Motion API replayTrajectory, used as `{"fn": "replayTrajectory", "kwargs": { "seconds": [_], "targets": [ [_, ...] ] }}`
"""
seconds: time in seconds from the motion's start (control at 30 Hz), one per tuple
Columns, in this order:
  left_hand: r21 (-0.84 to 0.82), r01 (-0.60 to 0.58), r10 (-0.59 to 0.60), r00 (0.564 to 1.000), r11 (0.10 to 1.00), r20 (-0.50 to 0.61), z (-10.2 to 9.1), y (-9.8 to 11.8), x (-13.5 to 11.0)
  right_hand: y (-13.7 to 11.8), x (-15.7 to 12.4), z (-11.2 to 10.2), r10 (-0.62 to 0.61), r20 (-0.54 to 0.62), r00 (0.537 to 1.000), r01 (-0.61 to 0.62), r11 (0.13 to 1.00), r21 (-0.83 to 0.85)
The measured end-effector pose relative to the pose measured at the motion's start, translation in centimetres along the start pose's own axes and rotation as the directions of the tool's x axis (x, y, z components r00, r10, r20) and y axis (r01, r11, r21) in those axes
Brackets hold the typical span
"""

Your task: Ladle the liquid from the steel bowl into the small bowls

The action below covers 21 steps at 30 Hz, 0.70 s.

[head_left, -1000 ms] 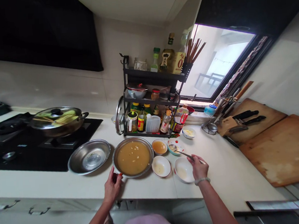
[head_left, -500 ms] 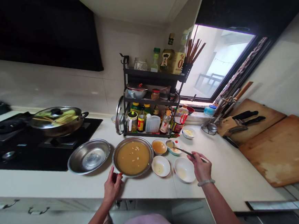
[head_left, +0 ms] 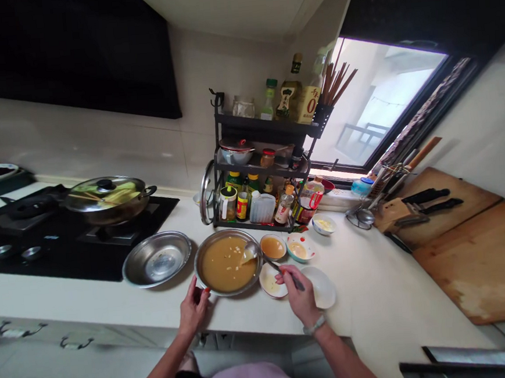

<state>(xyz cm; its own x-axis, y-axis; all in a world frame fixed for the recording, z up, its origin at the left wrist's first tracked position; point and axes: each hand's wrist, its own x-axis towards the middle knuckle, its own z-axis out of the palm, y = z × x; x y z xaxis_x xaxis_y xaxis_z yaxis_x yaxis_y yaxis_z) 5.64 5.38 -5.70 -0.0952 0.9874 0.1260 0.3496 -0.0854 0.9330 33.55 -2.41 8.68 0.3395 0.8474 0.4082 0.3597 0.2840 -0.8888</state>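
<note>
My right hand (head_left: 299, 293) is closed round the dark handle of a small ladle (head_left: 251, 251). The ladle's bowl is tipped over the right side of a round metal basin (head_left: 201, 280), and pale liquid runs off it into the brown liquid (head_left: 223, 267), where white bits float. At the basin's near left rim, my left hand (head_left: 192, 308) grips the edge with thumb and fingers. Right of the basin sit a bowl of orange-brown liquid (head_left: 273, 247), a patterned bowl (head_left: 299, 247) and two white bowls (head_left: 272, 280) (head_left: 322, 288), partly covered by my right hand.
An empty metal basin (head_left: 157, 259) stands at the left, before the stove (head_left: 87, 254) with a lidded pan (head_left: 107, 201). A black rack (head_left: 259, 168) of bottles and jars rises behind. A knife block (head_left: 392, 216) and chopping boards (head_left: 480, 258) are at the right.
My right hand has moved left, carrying the ladle from over the patterned bowl to the basin and tipping it there. My left hand stays at the basin's rim. The view has shifted slightly.
</note>
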Motion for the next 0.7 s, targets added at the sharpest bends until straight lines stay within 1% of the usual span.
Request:
{"fn": "replayTrajectory", "kwargs": {
  "seconds": [0.03, 0.1, 0.13, 0.17, 0.2, 0.23, 0.3, 0.33, 0.4, 0.47, 0.53, 0.6, 0.7],
  "targets": [
    [0.0, -0.003, 0.003, 1.0, 1.0, 0.001, 0.0, 0.0, 0.0, -0.2, -0.4, 0.3, -0.113, 0.067, 0.991, 0.117, 0.992, -0.053],
    [-0.006, -0.003, 0.003, 1.0, 1.0, 0.004, 0.0, 0.0, 0.0, -0.5, -1.0, 0.4, -0.299, 0.183, 0.937, 0.324, 0.938, -0.125],
    [-0.007, -0.001, 0.001, 1.0, 1.0, 0.003, 0.0, -0.1, 0.0, -0.6, -1.1, 0.3, -0.353, 0.212, 0.911, 0.387, 0.909, -0.153],
    [-0.003, 0.002, -0.002, 1.0, 1.0, -0.003, 0.0, -0.1, 0.0, -0.5, -1.1, 0.0, -0.375, 0.211, 0.903, 0.413, 0.893, -0.18],
    [0.004, 0.005, -0.005, 1.0, 1.0, -0.01, -0.1, -0.1, 0.0, -0.3, -0.9, -0.5, -0.369, 0.179, 0.912, 0.402, 0.891, -0.21],
    [0.011, 0.008, -0.008, 1.0, 1.0, -0.015, -0.1, -0.1, 0.0, 0.0, -0.7, -1.2, -0.34, 0.123, 0.932, 0.36, 0.901, -0.241],
    [0.023, 0.014, -0.014, 1.0, 1.0, -0.013, -0.2, -0.1, -0.1, 1.0, 0.0, -2.8, -0.233, -0.036, 0.972, 0.213, 0.933, -0.291],
    [0.025, 0.019, -0.019, 1.0, 1.0, -0.007, -0.2, 0.0, -0.1, 1.7, 0.4, -3.7, -0.18, -0.129, 0.975, 0.133, 0.941, -0.31],
    [0.026, 0.033, -0.033, 0.999, 0.999, 0.005, -0.4, 0.0, -0.2, 3.0, 1.2, -5.3, -0.083, -0.278, 0.957, -0.009, 0.948, -0.317],
    [0.032, 0.054, -0.054, 0.999, 0.998, 0.006, -0.5, 0.0, -0.3, 4.2, 1.9, -6.6, 0.013, -0.359, 0.933, -0.129, 0.944, -0.303],
    [0.033, 0.077, -0.077, 0.997, 0.996, 0.004, -0.7, 0.0, -0.3, 5.1, 2.3, -7.4, 0.079, -0.421, 0.904, -0.21, 0.938, -0.276],
    [0.019, 0.094, -0.094, 0.995, 0.995, 0.018, -0.7, 0.0, -0.4, 5.7, 2.6, -7.5, 0.125, -0.456, 0.881, -0.256, 0.937, -0.237],
    [-0.005, 0.109, -0.109, 0.994, 0.994, 0.031, -0.8, -0.2, -0.3, 6.3, 2.8, -6.6, 0.182, -0.487, 0.855, -0.296, 0.94, -0.168]
  ]
}}
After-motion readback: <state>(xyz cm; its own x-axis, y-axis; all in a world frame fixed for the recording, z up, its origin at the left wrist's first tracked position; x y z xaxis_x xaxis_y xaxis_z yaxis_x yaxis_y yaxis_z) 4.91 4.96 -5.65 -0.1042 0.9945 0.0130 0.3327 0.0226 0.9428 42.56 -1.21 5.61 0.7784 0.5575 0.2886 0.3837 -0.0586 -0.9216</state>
